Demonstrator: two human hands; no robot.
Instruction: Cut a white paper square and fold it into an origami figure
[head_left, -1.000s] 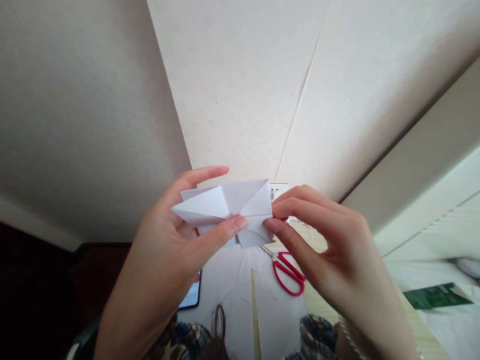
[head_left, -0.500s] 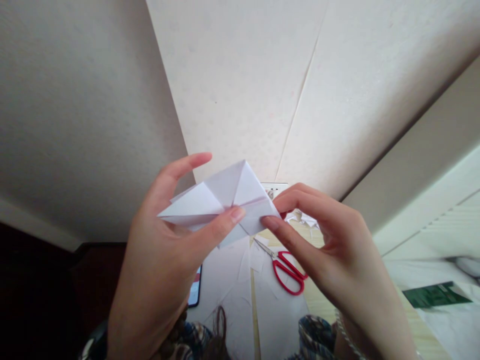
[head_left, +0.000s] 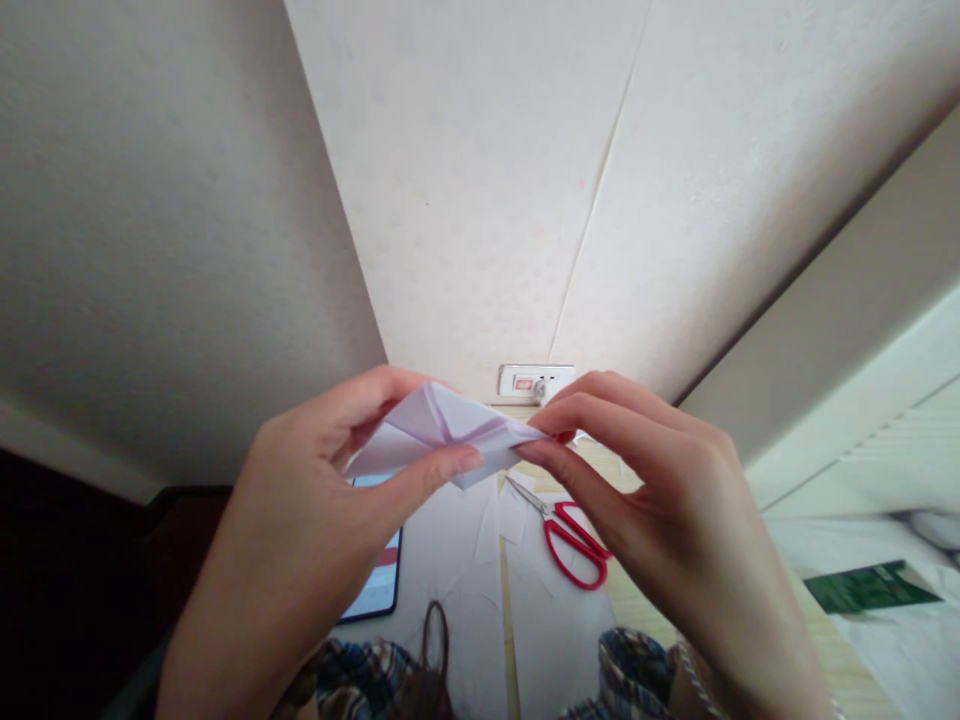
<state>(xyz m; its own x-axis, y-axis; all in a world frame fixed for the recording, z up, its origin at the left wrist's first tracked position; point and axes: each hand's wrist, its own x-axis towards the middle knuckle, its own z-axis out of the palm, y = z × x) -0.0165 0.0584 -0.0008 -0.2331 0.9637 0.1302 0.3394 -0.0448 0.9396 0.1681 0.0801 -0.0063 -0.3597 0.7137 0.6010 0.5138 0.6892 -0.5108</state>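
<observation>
A folded piece of white paper (head_left: 448, 432) with several creases is held up in the air between both hands. My left hand (head_left: 315, 500) grips its left side, thumb under the front edge and fingers curled over the top. My right hand (head_left: 660, 500) pinches the paper's right corner between thumb and forefinger. The paper lies nearly flat, edge-on to the camera.
Below the hands, red-handled scissors (head_left: 571, 540) lie on a wooden desk (head_left: 637, 600) beside white paper sheets (head_left: 465, 570). A phone or tablet (head_left: 375, 580) lies at the left. A wall socket (head_left: 534, 381) sits behind. A green booklet (head_left: 870, 588) lies at the right.
The paper has been tipped from facing the camera to lying nearly flat, and its raised peak has been pressed down. My left fingers have curled over its top.
</observation>
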